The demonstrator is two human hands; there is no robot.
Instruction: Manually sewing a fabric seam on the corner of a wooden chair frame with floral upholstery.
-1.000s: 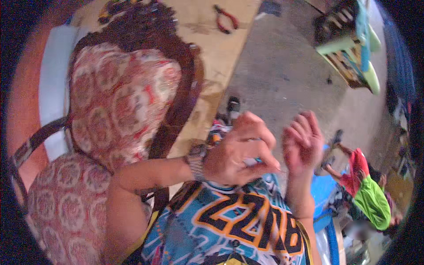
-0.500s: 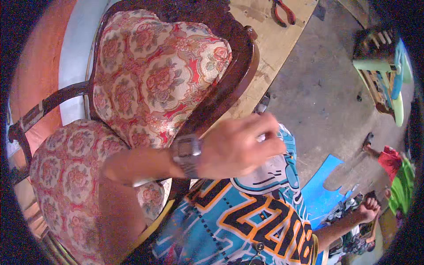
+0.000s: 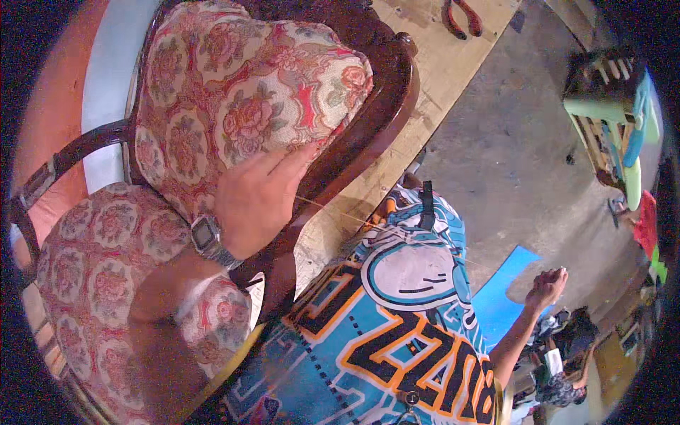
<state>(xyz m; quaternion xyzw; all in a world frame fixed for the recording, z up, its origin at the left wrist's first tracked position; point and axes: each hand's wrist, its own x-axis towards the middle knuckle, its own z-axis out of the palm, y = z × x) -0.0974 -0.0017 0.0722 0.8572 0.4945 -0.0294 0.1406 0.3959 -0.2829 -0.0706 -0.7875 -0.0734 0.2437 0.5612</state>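
Note:
My left hand (image 3: 258, 202), with a digital watch at its wrist, lies on the floral upholstered backrest (image 3: 248, 120) of a dark wooden chair. Its fingers stretch out along the fabric's edge, beside the carved wooden frame (image 3: 386, 127); the thumb is hidden. From beside that hand a thin thread (image 3: 340, 211) runs taut across my patterned blue shirt toward the right, fading against the floor. Out at the far right, my right hand (image 3: 547, 287) is raised with fingers closed, in line with the thread; a tiny pale spot shows at its fingertips.
Beneath the chair is a wooden plank top (image 3: 439, 92), bearing red-handled pliers (image 3: 464, 20). A second floral cushion (image 3: 99, 283) sits at the left. On the floor lie a blue sheet (image 3: 506, 283) and, farther right, a pale green wooden piece (image 3: 609, 120). Other people are at the right rim.
My left hand has moved left and down from mid-air onto the backrest's edge. My right hand has swung up and outward to the left of its earlier place, and the thread now shows taut.

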